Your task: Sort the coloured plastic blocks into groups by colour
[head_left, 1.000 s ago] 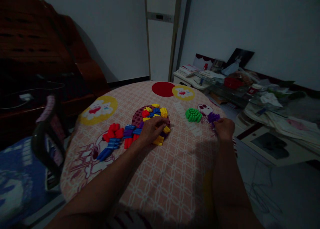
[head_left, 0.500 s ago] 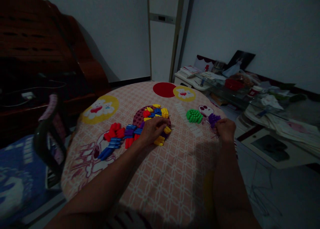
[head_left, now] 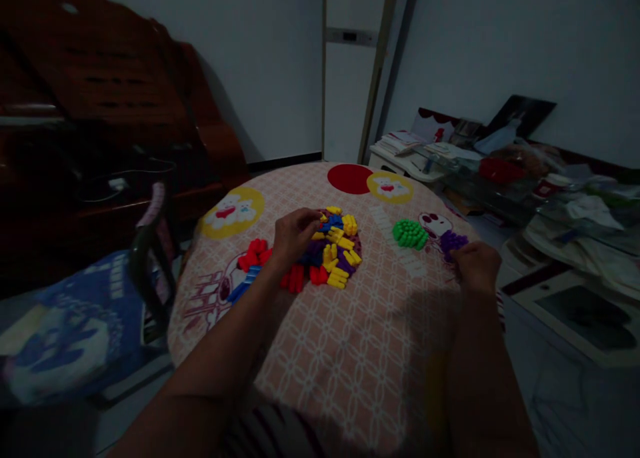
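Note:
My left hand (head_left: 294,237) is over the left side of a mixed pile of plastic pieces, thumb and fingers pinched together beside small yellow pieces (head_left: 324,217). Whatever sits between those fingertips is too small to make out. Under and around it lie yellow hand-shaped pieces (head_left: 338,277), red pieces (head_left: 296,279) and blue pieces (head_left: 245,285). Over to the right, my right hand (head_left: 477,266) has its fingers closed at the near edge of a purple cluster of small pieces (head_left: 454,242); its fingertips hide what they hold. A green cluster of rounded pieces (head_left: 410,234) lies between the hands.
A patterned cloth (head_left: 320,351) covers the round table. At the left stand a chair (head_left: 143,265) with a blue cushion (head_left: 85,331) and a wooden bench (head_left: 130,98). Along the right, a low cabinet (head_left: 560,311) carries papers, a red bowl (head_left: 501,171) and a cup (head_left: 550,186).
My left hand has moved left and away across the pile, uncovering yellow pieces on its near right side. My right hand stays at the purple cluster. The whole view has shifted.

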A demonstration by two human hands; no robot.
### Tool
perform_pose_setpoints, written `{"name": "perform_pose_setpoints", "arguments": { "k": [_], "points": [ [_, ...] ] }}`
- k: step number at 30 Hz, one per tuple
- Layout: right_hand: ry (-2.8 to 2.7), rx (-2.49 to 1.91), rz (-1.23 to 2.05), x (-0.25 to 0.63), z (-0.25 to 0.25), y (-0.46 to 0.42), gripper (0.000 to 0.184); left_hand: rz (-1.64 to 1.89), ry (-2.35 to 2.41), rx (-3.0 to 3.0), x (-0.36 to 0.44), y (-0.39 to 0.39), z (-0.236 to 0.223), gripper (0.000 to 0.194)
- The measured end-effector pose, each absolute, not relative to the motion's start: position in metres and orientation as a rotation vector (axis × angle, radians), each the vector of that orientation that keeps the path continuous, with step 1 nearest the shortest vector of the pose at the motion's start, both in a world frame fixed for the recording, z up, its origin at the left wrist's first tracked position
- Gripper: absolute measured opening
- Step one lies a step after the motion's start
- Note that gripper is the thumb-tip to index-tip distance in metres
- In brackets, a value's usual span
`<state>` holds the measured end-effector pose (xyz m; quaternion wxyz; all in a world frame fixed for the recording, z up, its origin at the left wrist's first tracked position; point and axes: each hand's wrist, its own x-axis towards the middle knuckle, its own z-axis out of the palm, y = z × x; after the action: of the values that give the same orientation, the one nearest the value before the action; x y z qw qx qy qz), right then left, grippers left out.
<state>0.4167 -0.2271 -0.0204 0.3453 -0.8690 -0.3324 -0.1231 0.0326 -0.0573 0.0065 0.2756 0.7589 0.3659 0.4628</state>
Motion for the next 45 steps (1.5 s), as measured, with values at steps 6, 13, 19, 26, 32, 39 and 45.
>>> {"name": "perform_pose_setpoints", "arguments": {
  "k": [6,13,19,26,32,39,45],
  "points": [
    [-0.881,-2.017,-0.389,0.39,-0.015,-0.214,0.02,1.094,1.201,2.074,0.0,-0.027,0.001,0.022],
    [-1.061,-1.913,-0.211,0.356,-0.019,-0.197,0.023,0.637,1.006,2.399,0.003,-0.028,-0.007,0.025],
    [-1.206,-1.682,0.018,0.318,-0.014,-0.187,0.025,0.895,0.885,2.053,0.021,-0.042,-0.001,0.027],
    [-1.25,-1.259,0.784,0.252,-0.008,-0.179,0.043,0.85,0.604,1.584,0.068,-0.081,-0.005,0.04],
    [-1.154,-1.222,0.804,0.245,-0.003,-0.178,0.031,0.802,0.607,1.47,0.081,-0.097,-0.011,0.04],
    [-1.056,-1.265,0.636,0.274,0.009,-0.184,0.024,0.771,0.545,1.517,0.086,-0.104,-0.013,0.042],
    [-0.507,-1.504,-0.041,0.378,0.007,-0.223,0.019,0.794,0.538,1.511,0.085,-0.098,-0.019,0.043]
  ]
}}
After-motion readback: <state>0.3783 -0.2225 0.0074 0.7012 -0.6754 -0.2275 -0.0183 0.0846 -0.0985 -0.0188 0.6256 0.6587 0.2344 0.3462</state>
